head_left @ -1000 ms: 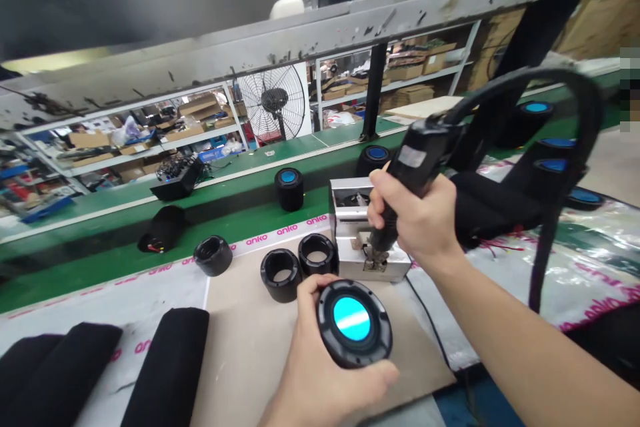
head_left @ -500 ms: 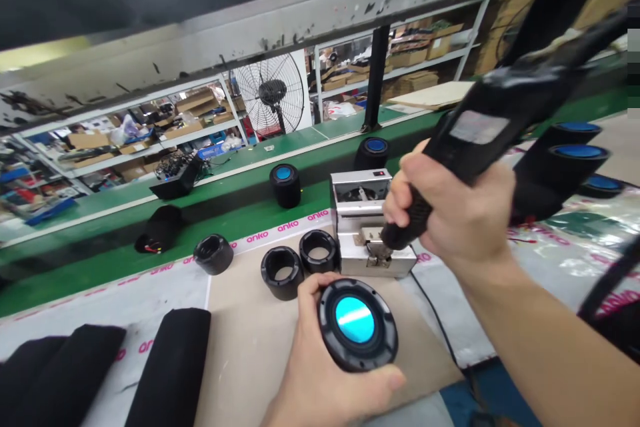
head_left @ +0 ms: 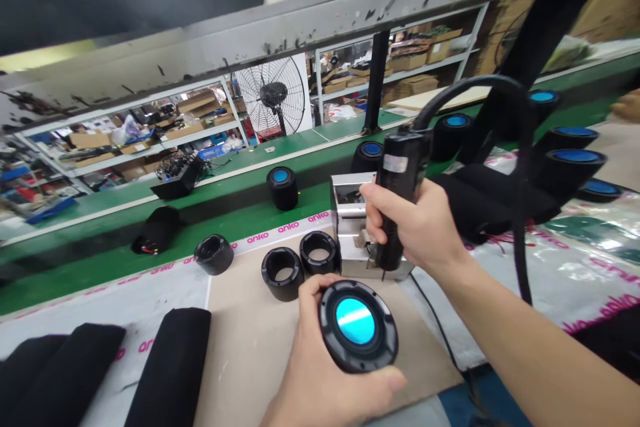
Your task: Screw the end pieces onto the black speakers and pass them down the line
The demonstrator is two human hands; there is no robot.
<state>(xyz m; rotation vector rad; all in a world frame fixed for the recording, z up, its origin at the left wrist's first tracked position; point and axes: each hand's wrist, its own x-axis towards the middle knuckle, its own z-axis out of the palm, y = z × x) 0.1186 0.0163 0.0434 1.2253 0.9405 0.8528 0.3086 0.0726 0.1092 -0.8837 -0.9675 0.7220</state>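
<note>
My left hand (head_left: 325, 373) is closed around a black round speaker (head_left: 356, 321) with a shiny blue centre, its face turned up. In my right hand (head_left: 425, 227) I grip a black electric screwdriver (head_left: 401, 163), nearly upright with its bit down. A thick black cable loops from its top to the right. The screwdriver is in front of a silver screw feeder (head_left: 350, 230), partly hiding it, and its tip is above and right of the speaker, apart from it. Two black rings (head_left: 283, 273) stand just left of the feeder.
Another black ring (head_left: 213, 254) stands farther left. Black fabric-covered cylinders (head_left: 170, 367) lie at the lower left. Speakers with blue tops (head_left: 283, 188) stand on the green belt (head_left: 240, 213), with several more (head_left: 575, 157) at right. Another person's hand (head_left: 627, 107) shows at the right edge.
The screwdriver has swung from a slant to nearly upright, its tip moving down in front of the feeder. My right hand has shifted left. My left hand and the speaker have barely moved.
</note>
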